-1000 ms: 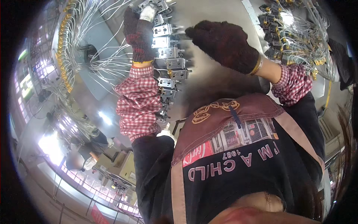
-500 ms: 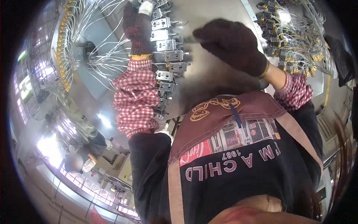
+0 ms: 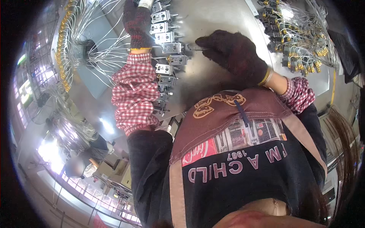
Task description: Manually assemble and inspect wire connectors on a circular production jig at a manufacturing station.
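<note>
My left hand (image 3: pixel 137 19), in a dark knitted glove, reaches up to the top edge beside a row of small silvery metal units. Its fingers are mostly cut off by the edge, where a whitish patch shows by the thumb. My right hand (image 3: pixel 232 53), also in a dark glove, is closed with its fingers pressed together. Its fingertips are at the thin shaft end of one metal unit (image 3: pixel 172 48) in the row; what they pinch is too small to make out. More bracket-like metal units (image 3: pixel 164 37) with short shafts stand along the row.
Thin white tubes (image 3: pixel 108 57) run left from the row to brass-coloured ends (image 3: pixel 60 57). At the far right a bundle of dark units with brass ends (image 3: pixel 304 53) lies on the shiny metal table (image 3: pixel 213 15). Another person (image 3: pixel 81 165) is in the lower left background.
My right hand has moved slightly down, its fingertips now at a shaft in the row. My left hand and the row sit slightly further left and higher in the picture.
</note>
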